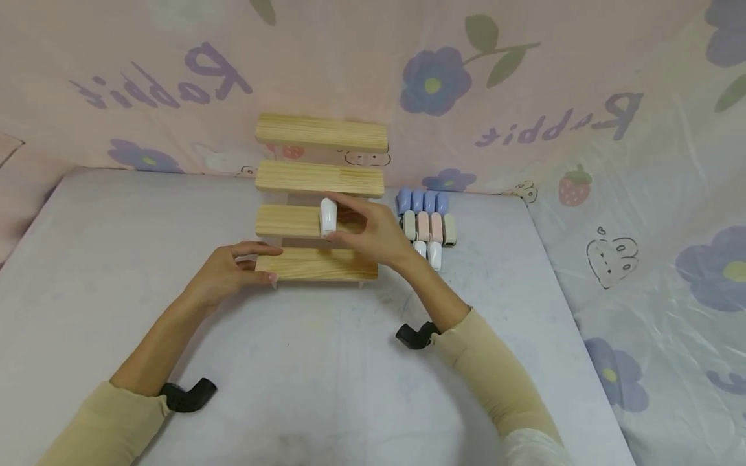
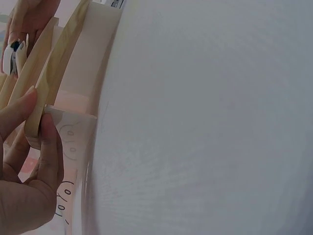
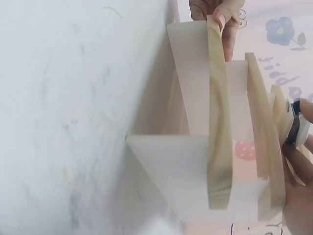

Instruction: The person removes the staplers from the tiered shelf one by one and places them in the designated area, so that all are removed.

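A white mini stapler (image 1: pixel 328 217) is pinched between the thumb and fingers of my right hand (image 1: pixel 379 233), over the second-lowest board of a tiered wooden rack (image 1: pixel 320 265). In the right wrist view the same stapler (image 3: pixel 296 128) shows its dark, metallic underside. My left hand (image 1: pixel 224 272) grips the left end of the lowest board, thumb on one face and fingers on the other, as the left wrist view shows. The rack's pale wooden boards rise in steps on translucent side supports (image 3: pixel 166 166). Part of the second-lowest board is hidden behind my right hand.
Right of the rack, more small staplers stand in rows: blue ones (image 1: pixel 423 202) at the back, pink and pale green ones (image 1: pixel 429 227) in the middle, white ones (image 1: pixel 434 256) in front. A patterned curtain (image 1: pixel 326 58) hangs behind the white table (image 1: pixel 326 369).
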